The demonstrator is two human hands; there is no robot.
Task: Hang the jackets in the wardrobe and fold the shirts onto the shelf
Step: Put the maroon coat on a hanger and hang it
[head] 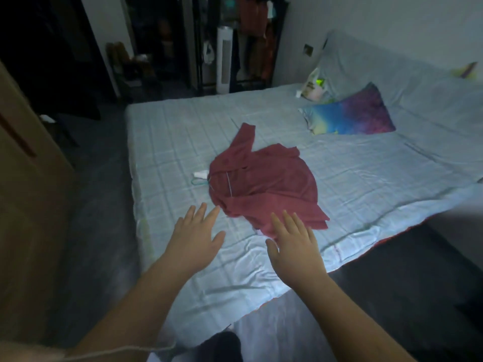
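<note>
My left hand (196, 235) and right hand (294, 242) are both spread flat, holding nothing. The red garment (264, 184) is lying crumpled in the middle of the bed (366, 178), with my right hand at its near edge.

Two arms of a person, seen from a head-worn camera in dim light. The left hand (194, 240) and right hand (292, 246) are bare, the fingertips slightly blurred. The right forearm (329, 307) is uncovered from the wrist to the bottom edge of the frame. The left forearm (136, 301) is uncovered as far as the elbow. There a pale, cream-coloured sleeve (28, 352) of soft, fuzzy-looking fabric fills the lower left corner. Its hem (117, 351) shows as a thin light line across the arm. At bottom centre, a dark rounded shape (222, 346), possibly a sock-clad foot, is too dim to identify.
</note>
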